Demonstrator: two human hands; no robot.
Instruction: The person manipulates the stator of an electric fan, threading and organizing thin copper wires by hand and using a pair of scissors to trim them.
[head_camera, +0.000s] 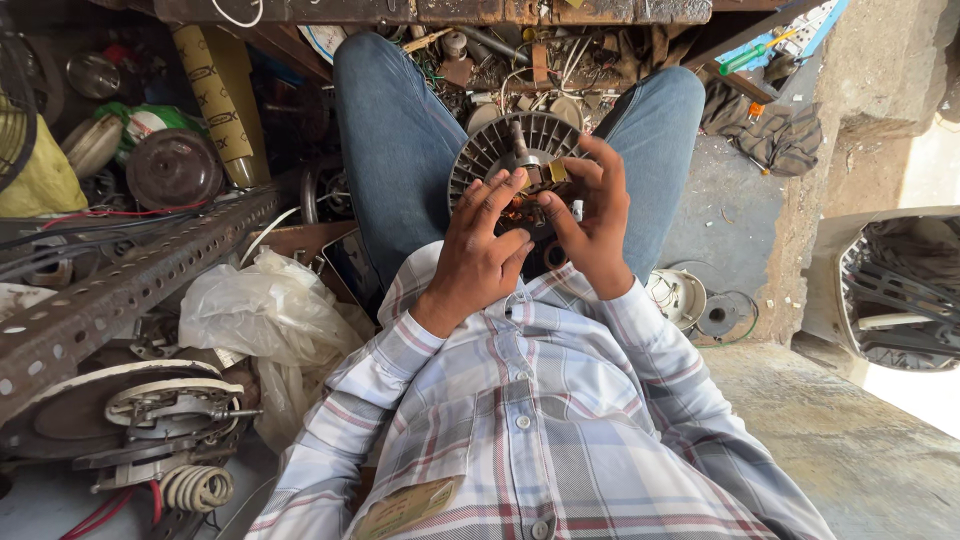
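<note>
A round grey finned motor part (500, 148) with a metal shaft and copper windings rests over my lap, between my knees in blue jeans. My left hand (482, 245) grips its near left side, fingers spread over the windings. My right hand (592, 215) holds the right side, fingertips on a small brass-coloured piece near the shaft. Both sleeves are plaid.
A perforated rusty angle bar (120, 290) runs along the left, above motor parts and a wire coil (195, 487). A crumpled plastic bag (265, 320) lies beside my left arm. Tools and scrap (560, 60) crowd the bench ahead. A fan housing (900, 290) sits at right.
</note>
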